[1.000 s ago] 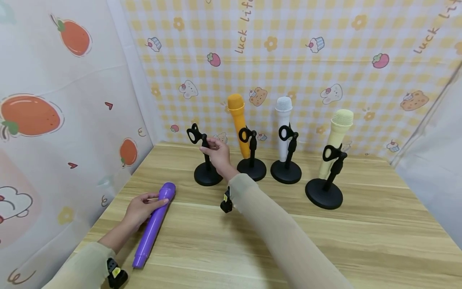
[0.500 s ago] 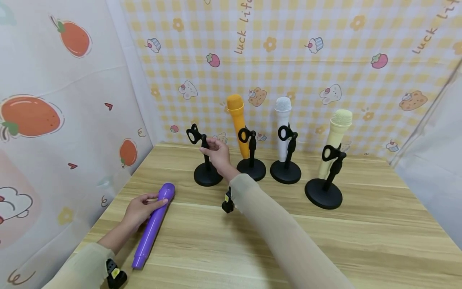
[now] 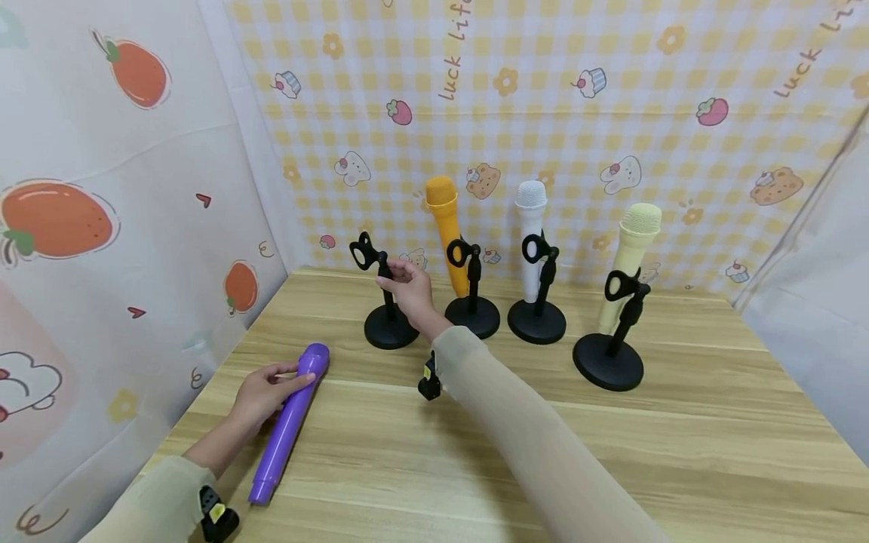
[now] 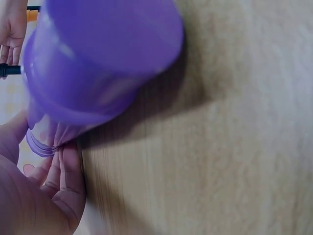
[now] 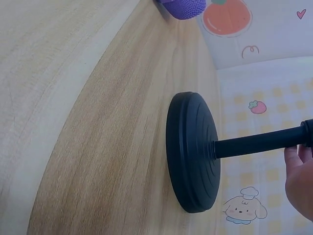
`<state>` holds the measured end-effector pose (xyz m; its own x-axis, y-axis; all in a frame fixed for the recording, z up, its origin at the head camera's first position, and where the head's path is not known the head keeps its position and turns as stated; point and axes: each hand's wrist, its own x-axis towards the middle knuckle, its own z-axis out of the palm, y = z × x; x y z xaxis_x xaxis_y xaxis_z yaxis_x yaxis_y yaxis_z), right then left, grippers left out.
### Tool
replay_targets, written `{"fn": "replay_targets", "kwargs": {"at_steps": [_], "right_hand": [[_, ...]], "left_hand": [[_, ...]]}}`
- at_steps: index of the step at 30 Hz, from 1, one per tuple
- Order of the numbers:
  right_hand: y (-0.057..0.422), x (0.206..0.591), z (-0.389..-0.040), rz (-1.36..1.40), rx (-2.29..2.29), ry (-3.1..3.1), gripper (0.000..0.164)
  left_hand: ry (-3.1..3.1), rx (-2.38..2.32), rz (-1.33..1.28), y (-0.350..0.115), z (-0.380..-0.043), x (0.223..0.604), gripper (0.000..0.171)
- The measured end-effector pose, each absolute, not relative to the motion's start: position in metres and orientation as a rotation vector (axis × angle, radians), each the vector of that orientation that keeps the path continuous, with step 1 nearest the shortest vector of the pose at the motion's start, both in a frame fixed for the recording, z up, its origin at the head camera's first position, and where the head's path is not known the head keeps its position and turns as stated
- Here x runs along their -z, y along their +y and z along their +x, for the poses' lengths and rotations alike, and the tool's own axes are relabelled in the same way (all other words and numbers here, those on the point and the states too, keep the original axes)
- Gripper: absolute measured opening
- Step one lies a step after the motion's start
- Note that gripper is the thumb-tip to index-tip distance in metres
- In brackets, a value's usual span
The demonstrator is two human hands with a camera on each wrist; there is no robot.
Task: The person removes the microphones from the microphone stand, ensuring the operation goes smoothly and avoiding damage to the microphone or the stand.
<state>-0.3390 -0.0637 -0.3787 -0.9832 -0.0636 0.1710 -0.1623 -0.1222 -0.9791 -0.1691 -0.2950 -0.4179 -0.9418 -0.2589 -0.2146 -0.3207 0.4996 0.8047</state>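
Purple microphone (image 3: 288,426) first, since it's closest to me: it lies slantwise in front of the bare stand (image 3: 389,329) and off to its left, head end pointing roughly toward it. My left hand (image 3: 261,396) has its fingers curled round the barrel just below the head, thumb over the top. Can't tell whether the tail end touches the table (image 3: 407,452).

That grip seems decent to me, but it's up at one end, so I'd guess the tail wants to dip or swing. Firm thumb, loose wrist, no squeezing on the mesh.

At the bare stand itself, my right hand (image 3: 413,292) pinches the upper stem between thumb and fingers, right below the clip (image 3: 373,257). Nothing's in that clip. IMO a light pinch does it: push sideways that high and the round base could tip. Flat base, straight stem, clip facing me, all good.

Watch the elbow too, because to the right of the bare stand there's a row: second stand (image 3: 473,323), third stand (image 3: 536,326), fourth stand (image 3: 608,366). Orange mic (image 3: 443,207), white mic (image 3: 530,219) and pale yellow mic (image 3: 630,253) show behind those; can't tell how they're held.
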Motion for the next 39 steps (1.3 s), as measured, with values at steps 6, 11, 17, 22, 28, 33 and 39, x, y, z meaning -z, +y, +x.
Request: {"fn": "replay_targets", "kwargs": {"at_steps": [6, 11, 17, 22, 28, 33, 39], "right_hand": [[-0.063, 0.378, -0.338, 0.268, -2.302, -2.026, 0.030], [-0.060, 0.378, -0.337, 0.268, -2.308, -2.019, 0.029], [-0.055, 0.378, -0.337, 0.285, -2.325, -1.995, 0.031], [-0.050, 0.378, -0.335, 0.283, -2.336, -1.993, 0.031], [-0.046, 0.378, -0.333, 0.273, -2.379, -1.985, 0.030], [-0.042, 0.377, -0.331, 0.272, -2.371, -1.998, 0.029], [-0.036, 0.379, -0.327, 0.302, -2.401, -2.017, 0.030]], "left_hand": [[2.656, -1.467, -0.515, -0.296, -0.168, 0.417, 0.086], [2.649, -1.477, -0.515, -0.295, -0.168, 0.416, 0.084], [2.630, -1.495, -0.511, -0.296, -0.168, 0.415, 0.083], [2.616, -1.522, -0.509, -0.298, -0.167, 0.416, 0.081], [2.618, -1.552, -0.499, -0.302, -0.167, 0.414, 0.079], [2.628, -1.583, -0.490, -0.305, -0.168, 0.411, 0.080], [2.656, -1.602, -0.482, -0.308, -0.167, 0.407, 0.081]]}}
